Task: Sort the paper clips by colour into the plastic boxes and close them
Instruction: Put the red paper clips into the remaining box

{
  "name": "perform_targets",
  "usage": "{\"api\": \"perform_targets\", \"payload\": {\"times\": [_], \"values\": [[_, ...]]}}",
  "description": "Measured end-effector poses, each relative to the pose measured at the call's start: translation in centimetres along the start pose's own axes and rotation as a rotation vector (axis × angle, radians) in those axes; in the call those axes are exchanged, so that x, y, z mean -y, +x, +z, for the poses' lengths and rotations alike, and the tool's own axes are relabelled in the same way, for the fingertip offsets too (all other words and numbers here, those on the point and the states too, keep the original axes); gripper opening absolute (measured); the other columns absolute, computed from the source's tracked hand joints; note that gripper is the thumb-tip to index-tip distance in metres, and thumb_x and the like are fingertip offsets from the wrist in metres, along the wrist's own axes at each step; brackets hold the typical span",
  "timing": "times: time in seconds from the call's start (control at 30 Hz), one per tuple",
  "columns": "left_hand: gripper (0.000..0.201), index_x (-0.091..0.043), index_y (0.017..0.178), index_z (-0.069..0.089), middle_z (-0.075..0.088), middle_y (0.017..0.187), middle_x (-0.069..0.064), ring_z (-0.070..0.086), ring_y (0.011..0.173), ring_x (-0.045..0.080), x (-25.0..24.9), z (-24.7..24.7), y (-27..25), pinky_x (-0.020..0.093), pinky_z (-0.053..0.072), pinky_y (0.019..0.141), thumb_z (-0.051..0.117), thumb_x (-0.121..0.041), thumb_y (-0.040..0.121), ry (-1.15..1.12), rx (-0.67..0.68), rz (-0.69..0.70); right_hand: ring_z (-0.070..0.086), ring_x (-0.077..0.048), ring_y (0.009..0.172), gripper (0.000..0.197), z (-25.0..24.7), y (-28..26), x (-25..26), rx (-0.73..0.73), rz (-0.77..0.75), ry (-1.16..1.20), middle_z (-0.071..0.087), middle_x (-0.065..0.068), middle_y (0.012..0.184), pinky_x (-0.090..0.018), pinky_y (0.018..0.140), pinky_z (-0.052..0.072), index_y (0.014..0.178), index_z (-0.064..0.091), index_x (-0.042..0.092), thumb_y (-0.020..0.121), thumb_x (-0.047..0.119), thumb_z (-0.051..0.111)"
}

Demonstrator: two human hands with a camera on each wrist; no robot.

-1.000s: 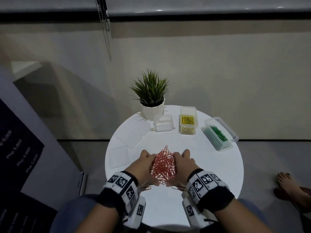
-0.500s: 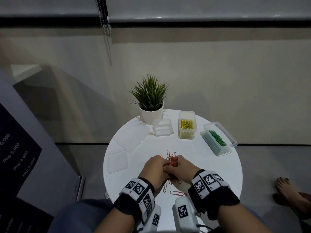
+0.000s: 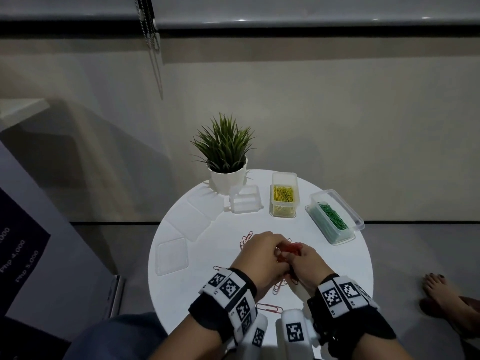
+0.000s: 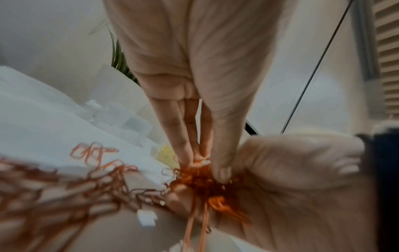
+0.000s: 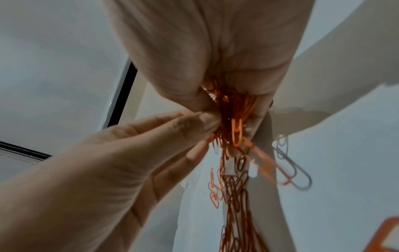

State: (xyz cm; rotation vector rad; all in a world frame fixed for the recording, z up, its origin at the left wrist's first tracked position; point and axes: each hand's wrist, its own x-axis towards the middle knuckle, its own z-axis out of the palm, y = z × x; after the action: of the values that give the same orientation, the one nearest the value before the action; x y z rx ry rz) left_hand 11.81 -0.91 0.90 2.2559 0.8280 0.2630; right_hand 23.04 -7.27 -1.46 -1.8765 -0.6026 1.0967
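A tangle of red paper clips is bunched between the left hand and right hand, both gripping it above the near table. Best squeezed tight, since strays trail below. Motion blur hides the count; the empty box waits far.

Most of the tangled bunch of orange-red wire paper clips is concealed between the left hand and the right hand in the head view. The loose hanging clips are smeared by blur in the left wrist view. The bare foot is cut off by the right edge. Clip counts in the yellow-filled clear plastic box cannot be resolved.
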Motion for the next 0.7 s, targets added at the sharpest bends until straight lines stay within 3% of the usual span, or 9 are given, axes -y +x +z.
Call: {"api": "perform_targets", "payload": {"times": [0.07, 0.1, 0.17, 0.27, 0.33, 0.4, 0.5, 0.63, 0.7], "values": [[0.040, -0.022, 0.113, 0.067, 0.066, 0.106, -0.002, 0.063, 0.093, 0.014, -0.1, -0.6, 0.3, 0.034, 0.052, 0.087, 0.074, -0.017, 0.073, -0.052, 0.044, 0.008, 0.066, -0.033, 0.086, 0.011, -0.2, 0.4, -0.4, -0.013, 0.010, 0.038, 0.068, -0.018, 0.092, -0.047, 0.081, 0.056, 0.098, 0.061, 0.007, 0.092, 0.001, 0.054], [0.040, -0.024, 0.112, 0.066, 0.066, 0.105, -0.004, 0.063, 0.091, 0.013, 0.0, -1.0, 0.4, 0.036, 0.052, 0.087, 0.076, -0.021, 0.074, -0.045, 0.063, 0.015, 0.066, -0.036, 0.091, 0.013, -0.2, 0.6, -0.5, -0.012, 0.019, 0.065, 0.069, -0.020, 0.096, -0.052, 0.086, 0.054, 0.100, 0.062, 0.007, 0.092, 0.001, 0.054], [0.039, -0.026, 0.116, 0.063, 0.063, 0.111, -0.008, 0.062, 0.091, 0.010, 0.4, -1.9, 0.9, 0.035, 0.051, 0.090, 0.074, -0.032, 0.079, 0.008, 0.057, 0.018, 0.066, -0.036, 0.082, 0.011, -0.3, 0.2, -0.4, -0.005, 0.036, 0.138, 0.067, -0.022, 0.093, -0.048, 0.078, 0.057, 0.101, 0.058, 0.001, 0.093, -0.002, 0.051], [0.035, -0.028, 0.128, 0.055, 0.053, 0.127, -0.011, 0.060, 0.095, 0.010, 2.3, -4.5, 3.0, 0.032, 0.050, 0.091, 0.059, -0.029, 0.092, 0.226, -0.165, -0.016, 0.057, -0.030, 0.062, 0.010, -0.3, -0.2, -0.3, 0.018, 0.075, 0.305, 0.058, -0.022, 0.080, -0.029, 0.048, 0.056, 0.094, 0.051, -0.001, 0.096, -0.007, 0.043], [0.037, -0.025, 0.132, 0.052, 0.046, 0.131, -0.003, 0.058, 0.104, 0.019, 4.2, -6.3, 5.0, 0.037, 0.050, 0.089, 0.053, -0.018, 0.095, 0.413, -0.236, -0.064, 0.057, -0.030, 0.062, 0.010, -0.5, -0.4, -0.2, 0.031, 0.069, 0.335, 0.058, -0.022, 0.081, -0.030, 0.051, 0.056, 0.096, 0.051, -0.002, 0.096, -0.006, 0.043], [0.036, -0.020, 0.130, 0.054, 0.042, 0.129, 0.003, 0.051, 0.111, 0.025, 5.6, -7.3, 6.5, 0.040, 0.050, 0.087, 0.051, -0.013, 0.094, 0.545, -0.171, -0.121, 0.058, -0.030, 0.063, 0.008, -0.8, -0.6, 0.0, 0.043, 0.048, 0.324, 0.060, -0.022, 0.079, -0.036, 0.060, 0.056, 0.099, 0.052, -0.004, 0.096, -0.005, 0.044], [0.024, -0.018, 0.116, 0.063, 0.039, 0.128, 0.003, 0.040, 0.118, 0.025, 7.0, -7.5, 7.2, 0.035, 0.048, 0.083, 0.056, -0.020, 0.093, 0.615, -0.119, -0.128, 0.058, -0.030, 0.059, 0.008, -1.4, -1.2, 0.4, 0.090, 0.028, 0.344, 0.059, -0.024, 0.073, -0.038, 0.061, 0.053, 0.100, 0.050, -0.007, 0.096, -0.005, 0.043], [0.014, -0.020, 0.096, 0.070, 0.034, 0.140, -0.002, 0.032, 0.126, 0.023, 8.0, -7.1, 6.6, 0.030, 0.038, 0.097, 0.063, -0.027, 0.087, 0.456, -0.148, -0.123, 0.061, -0.028, 0.054, 0.009, -2.0, -2.2, 1.2, 0.135, 0.043, 0.449, 0.059, -0.026, 0.077, -0.029, 0.048, 0.056, 0.100, 0.051, -0.008, 0.096, -0.006, 0.042], [0.011, -0.021, 0.092, 0.068, 0.040, 0.138, -0.005, 0.039, 0.124, 0.019, 8.0, -7.0, 5.7, 0.028, 0.036, 0.097, 0.069, -0.027, 0.083, 0.328, -0.109, -0.141, 0.063, -0.030, 0.064, 0.012, -2.2, -2.5, 1.9, 0.157, 0.051, 0.478, 0.061, -0.027, 0.082, -0.028, 0.052, 0.058, 0.104, 0.051, -0.008, 0.095, -0.006, 0.044]]}}
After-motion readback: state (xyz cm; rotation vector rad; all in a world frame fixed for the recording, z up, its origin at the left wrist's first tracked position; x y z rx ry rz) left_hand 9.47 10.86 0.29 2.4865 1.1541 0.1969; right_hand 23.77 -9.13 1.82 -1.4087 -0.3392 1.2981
